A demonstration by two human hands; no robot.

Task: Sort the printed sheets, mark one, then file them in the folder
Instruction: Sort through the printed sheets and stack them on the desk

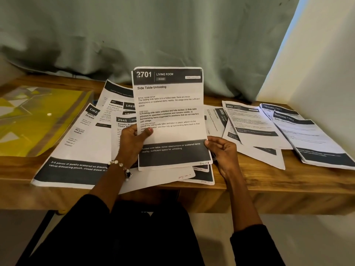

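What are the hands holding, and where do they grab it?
A small stack of printed sheets, top one numbered 2701. The left hand pinches its left edge, thumb on the front; the right hand grips the lower right edge.

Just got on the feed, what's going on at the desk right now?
A person is sorting printed sheets. The left hand and right hand hold up a small stack, topped by sheet 2701 "Side Table Unfolding". More sheets lie spread across the wooden desk. The yellow folder lies at the left, nothing visibly filed yet.
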